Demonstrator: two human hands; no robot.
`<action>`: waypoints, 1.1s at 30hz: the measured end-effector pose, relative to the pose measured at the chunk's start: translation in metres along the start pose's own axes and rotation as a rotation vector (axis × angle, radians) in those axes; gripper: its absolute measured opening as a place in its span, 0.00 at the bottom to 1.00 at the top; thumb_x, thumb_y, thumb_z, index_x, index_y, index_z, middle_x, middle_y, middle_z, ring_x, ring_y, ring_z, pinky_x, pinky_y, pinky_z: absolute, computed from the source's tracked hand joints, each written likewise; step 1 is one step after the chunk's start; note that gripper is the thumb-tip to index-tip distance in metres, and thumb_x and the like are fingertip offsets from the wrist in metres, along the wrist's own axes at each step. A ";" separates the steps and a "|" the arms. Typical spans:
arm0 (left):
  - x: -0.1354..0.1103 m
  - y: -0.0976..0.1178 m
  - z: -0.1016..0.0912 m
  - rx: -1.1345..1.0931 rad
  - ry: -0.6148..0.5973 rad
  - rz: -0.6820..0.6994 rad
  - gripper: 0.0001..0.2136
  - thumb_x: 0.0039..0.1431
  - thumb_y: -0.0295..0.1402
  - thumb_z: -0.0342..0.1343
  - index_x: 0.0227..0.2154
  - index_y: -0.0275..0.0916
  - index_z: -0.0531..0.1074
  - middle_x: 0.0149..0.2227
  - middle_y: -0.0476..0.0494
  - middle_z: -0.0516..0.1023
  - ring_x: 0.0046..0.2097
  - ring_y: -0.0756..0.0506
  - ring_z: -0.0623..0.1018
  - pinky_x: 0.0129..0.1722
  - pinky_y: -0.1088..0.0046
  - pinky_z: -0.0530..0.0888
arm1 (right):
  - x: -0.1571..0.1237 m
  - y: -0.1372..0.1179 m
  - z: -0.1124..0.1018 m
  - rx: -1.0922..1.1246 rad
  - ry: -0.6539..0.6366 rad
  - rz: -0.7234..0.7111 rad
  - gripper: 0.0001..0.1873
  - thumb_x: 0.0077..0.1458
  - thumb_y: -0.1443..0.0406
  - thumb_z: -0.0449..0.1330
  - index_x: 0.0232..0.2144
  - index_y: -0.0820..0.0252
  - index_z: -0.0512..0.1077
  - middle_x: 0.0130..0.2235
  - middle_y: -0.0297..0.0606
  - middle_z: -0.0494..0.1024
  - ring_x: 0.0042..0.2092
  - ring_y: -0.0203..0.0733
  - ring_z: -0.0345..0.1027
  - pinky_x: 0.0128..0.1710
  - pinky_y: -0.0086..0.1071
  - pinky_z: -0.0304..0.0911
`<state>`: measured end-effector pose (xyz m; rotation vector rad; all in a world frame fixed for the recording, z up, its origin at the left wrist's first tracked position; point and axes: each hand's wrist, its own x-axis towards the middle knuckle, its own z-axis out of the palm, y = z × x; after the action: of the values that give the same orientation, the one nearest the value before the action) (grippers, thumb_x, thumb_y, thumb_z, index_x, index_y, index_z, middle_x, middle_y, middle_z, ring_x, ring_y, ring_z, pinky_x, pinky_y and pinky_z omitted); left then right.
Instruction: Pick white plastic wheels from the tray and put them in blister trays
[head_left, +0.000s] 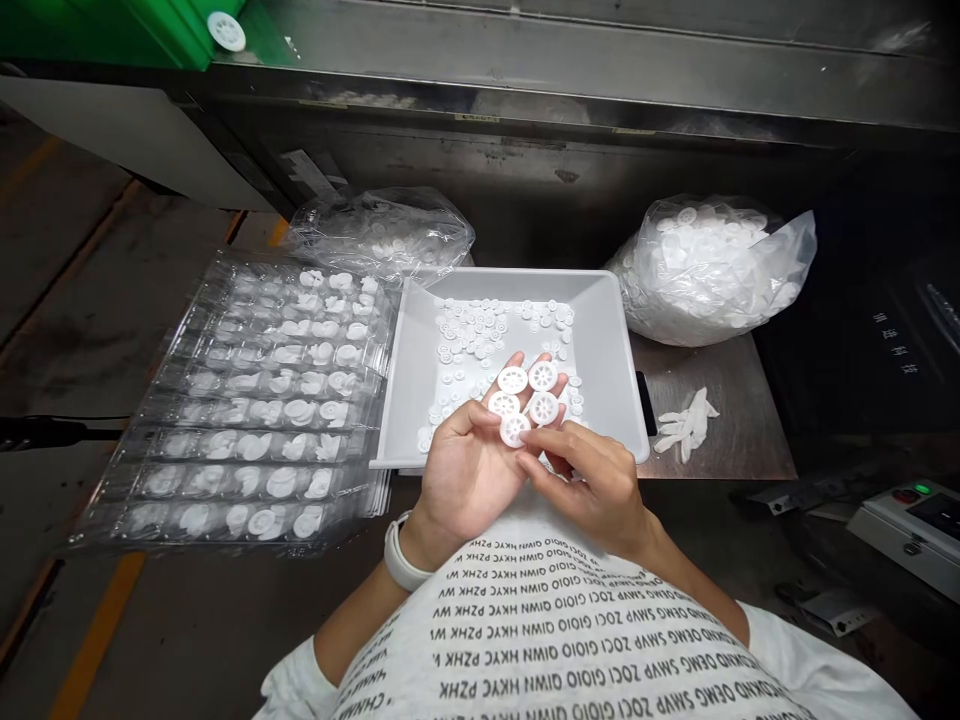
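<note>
Holding, left hand point(469, 470): turned palm up and part open, fingers slightly curled, with five spoked white plastic discs point(544, 408) stacked loosely across the fingers.

Pinching, right hand point(592, 480): curled in close, thumb and fingertips closed on the lowest disc, at the left hand's fingertips.

Position of the discs: above the near rim of a pale grey plastic tray point(600, 330), held over it.

Tray contents: small white plastic parts point(480, 340), scattered loosely across the floor.

Left of the tray: a stack of clear blister trays point(255, 400), their pockets filled with white parts, just beside the tray's edge.

Behind the tray: a clear plastic bag of white parts point(705, 270) to the right, and a flatter clear bag point(382, 235) to the left.

Right of the tray: white gloves point(686, 425) lying on a metal counter point(720, 400).

Left wrist: a white watch point(405, 555).
</note>
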<state>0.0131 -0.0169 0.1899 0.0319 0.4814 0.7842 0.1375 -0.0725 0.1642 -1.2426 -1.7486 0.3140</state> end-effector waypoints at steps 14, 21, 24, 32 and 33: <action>0.002 -0.003 0.002 -0.005 0.023 -0.040 0.24 0.63 0.29 0.42 0.63 0.42 0.57 0.59 0.42 0.70 0.60 0.41 0.69 0.58 0.59 0.69 | 0.001 0.001 -0.008 -0.228 -0.111 -0.021 0.07 0.61 0.67 0.60 0.42 0.62 0.74 0.26 0.33 0.70 0.25 0.32 0.62 0.25 0.29 0.57; 0.005 -0.003 0.002 -0.009 0.027 -0.018 0.24 0.64 0.30 0.42 0.63 0.38 0.56 0.59 0.40 0.69 0.59 0.42 0.70 0.58 0.67 0.67 | -0.003 0.003 -0.006 -0.212 -0.078 -0.022 0.07 0.60 0.70 0.60 0.43 0.63 0.73 0.28 0.33 0.71 0.26 0.31 0.62 0.25 0.28 0.58; 0.004 -0.004 0.002 -0.016 0.018 -0.009 0.24 0.64 0.30 0.43 0.63 0.37 0.56 0.61 0.40 0.67 0.59 0.42 0.70 0.59 0.69 0.66 | -0.003 0.003 -0.005 -0.204 -0.068 -0.022 0.09 0.60 0.71 0.60 0.44 0.63 0.73 0.29 0.34 0.73 0.26 0.31 0.63 0.25 0.28 0.58; 0.003 -0.004 0.002 -0.015 0.022 -0.006 0.25 0.64 0.29 0.42 0.63 0.37 0.54 0.60 0.40 0.68 0.59 0.40 0.70 0.59 0.63 0.67 | -0.004 0.004 -0.005 -0.195 -0.071 -0.064 0.11 0.59 0.72 0.61 0.45 0.64 0.72 0.29 0.35 0.73 0.27 0.31 0.63 0.26 0.29 0.57; 0.003 -0.004 0.003 -0.018 0.020 -0.007 0.25 0.64 0.29 0.41 0.64 0.37 0.54 0.60 0.40 0.68 0.59 0.40 0.70 0.59 0.62 0.67 | -0.005 0.004 -0.005 -0.198 -0.076 -0.070 0.11 0.59 0.72 0.60 0.45 0.63 0.72 0.29 0.34 0.73 0.27 0.31 0.63 0.26 0.29 0.56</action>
<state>0.0188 -0.0176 0.1902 0.0056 0.4932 0.7823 0.1444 -0.0761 0.1620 -1.3201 -1.9207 0.1511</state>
